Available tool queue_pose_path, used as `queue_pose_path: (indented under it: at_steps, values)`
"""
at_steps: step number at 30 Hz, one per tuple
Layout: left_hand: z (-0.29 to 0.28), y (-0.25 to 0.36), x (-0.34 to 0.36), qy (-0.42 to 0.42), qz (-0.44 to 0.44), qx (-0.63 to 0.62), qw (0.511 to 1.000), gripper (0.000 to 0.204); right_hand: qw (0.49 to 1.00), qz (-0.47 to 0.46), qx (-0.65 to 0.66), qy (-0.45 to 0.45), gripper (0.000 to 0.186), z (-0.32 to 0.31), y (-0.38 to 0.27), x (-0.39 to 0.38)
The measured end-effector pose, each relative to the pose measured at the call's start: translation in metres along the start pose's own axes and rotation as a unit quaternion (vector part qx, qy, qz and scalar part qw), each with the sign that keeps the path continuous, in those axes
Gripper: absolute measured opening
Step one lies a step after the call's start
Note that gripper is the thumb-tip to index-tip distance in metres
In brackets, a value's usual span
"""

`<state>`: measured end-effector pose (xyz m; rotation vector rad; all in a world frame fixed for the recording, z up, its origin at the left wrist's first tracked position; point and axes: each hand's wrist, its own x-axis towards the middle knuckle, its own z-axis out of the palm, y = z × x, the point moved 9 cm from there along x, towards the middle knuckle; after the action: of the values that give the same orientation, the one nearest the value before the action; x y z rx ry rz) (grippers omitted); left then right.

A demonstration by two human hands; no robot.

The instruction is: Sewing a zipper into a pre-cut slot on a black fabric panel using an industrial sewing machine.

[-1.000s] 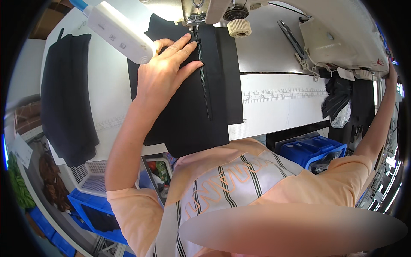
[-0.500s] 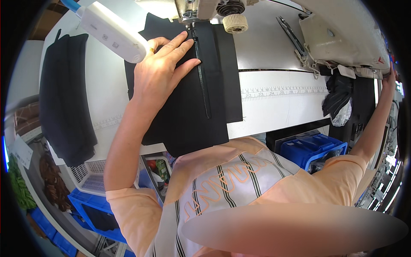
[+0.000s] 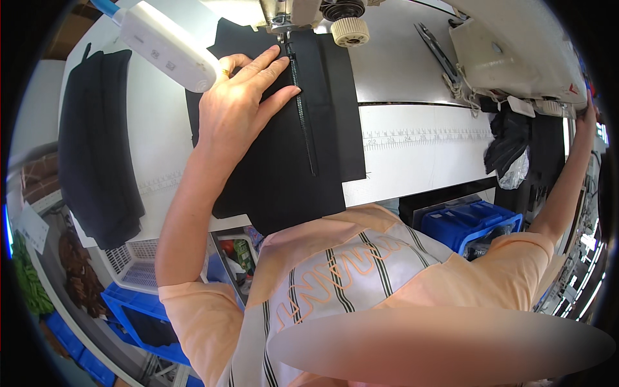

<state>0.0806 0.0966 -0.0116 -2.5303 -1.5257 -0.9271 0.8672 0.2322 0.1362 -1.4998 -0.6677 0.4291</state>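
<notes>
My left hand (image 3: 235, 100) lies with fingers outstretched on a piece of black fabric (image 3: 277, 187). Its fingertips reach close to the presser foot (image 3: 282, 35) of a sewing machine. Beside the thumb and fingers, a dark zipper (image 3: 302, 116) runs lengthwise down the fabric, its far end near the foot. My right hand (image 3: 587, 116) is at the far right, raised against the end of the sewing machine (image 3: 529, 64); its fingers are mostly hidden there.
Folded black fabric (image 3: 100, 148) lies at the left of the table. A white device (image 3: 171, 48) on a blue cable overhangs my left hand. Tweezers (image 3: 438, 55) rest on the metal plate. Below the table are a blue bin (image 3: 471, 219) and a white basket (image 3: 138, 264).
</notes>
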Motion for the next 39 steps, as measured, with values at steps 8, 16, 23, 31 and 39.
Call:
queue_pose_path:
  at_steps: [8,16,23,31,39]
  values:
    - [0.001,0.001,0.0,-0.016,0.0,-0.006,1.0,0.043,0.977,-0.124,0.175,0.018,0.039,-0.001,0.016,-0.053]
    - [0.0,0.002,-0.001,-0.02,-0.011,-0.002,1.0,0.046,0.765,-0.541,-0.177,-0.301,0.034,0.215,-0.049,-0.467]
    - [0.001,0.002,-0.002,-0.017,0.004,-0.002,1.0,0.046,0.651,-0.478,-0.199,-0.555,0.067,0.376,0.068,-0.569]
    - [0.003,0.001,-0.001,-0.018,0.001,-0.007,1.0,0.045,0.585,-0.566,-0.232,-0.532,0.073,0.384,0.06,-0.582]
    - [0.002,0.002,0.002,-0.011,0.016,-0.003,1.0,0.045,0.614,-0.586,-0.223,-0.479,0.057,0.367,0.062,-0.583]
